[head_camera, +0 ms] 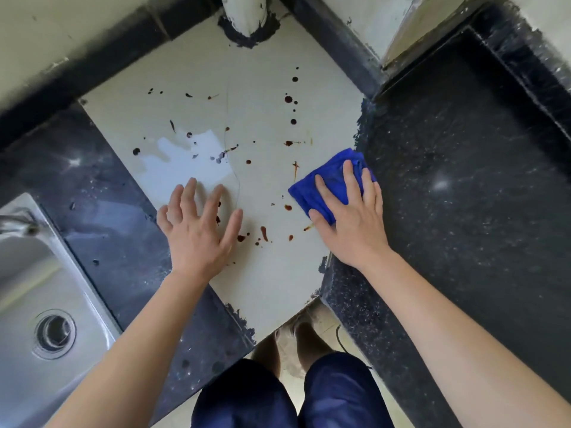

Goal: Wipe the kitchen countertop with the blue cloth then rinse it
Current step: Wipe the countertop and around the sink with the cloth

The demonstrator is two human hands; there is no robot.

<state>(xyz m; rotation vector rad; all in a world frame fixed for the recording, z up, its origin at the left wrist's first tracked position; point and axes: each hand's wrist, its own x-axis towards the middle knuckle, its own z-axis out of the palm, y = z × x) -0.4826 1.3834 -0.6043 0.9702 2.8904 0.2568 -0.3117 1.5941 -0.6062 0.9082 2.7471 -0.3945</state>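
Note:
A folded blue cloth (327, 180) lies at the right edge of the white corner countertop (256, 118). My right hand (352, 217) presses flat on the cloth, fingers spread over it. My left hand (197, 230) rests flat on the white surface to the left, fingers apart, holding nothing. Dark brown drips and splatters (289, 100) are scattered over the white surface, some near both hands. A wet patch (185, 159) shines just beyond my left hand.
A steel sink (37, 291) with a drain and a tap (18, 225) lies at the far left, set in a dark speckled counter (102, 217). More dark counter (463, 196) extends right. A white pipe (245, 13) rises at the back corner. My legs stand below.

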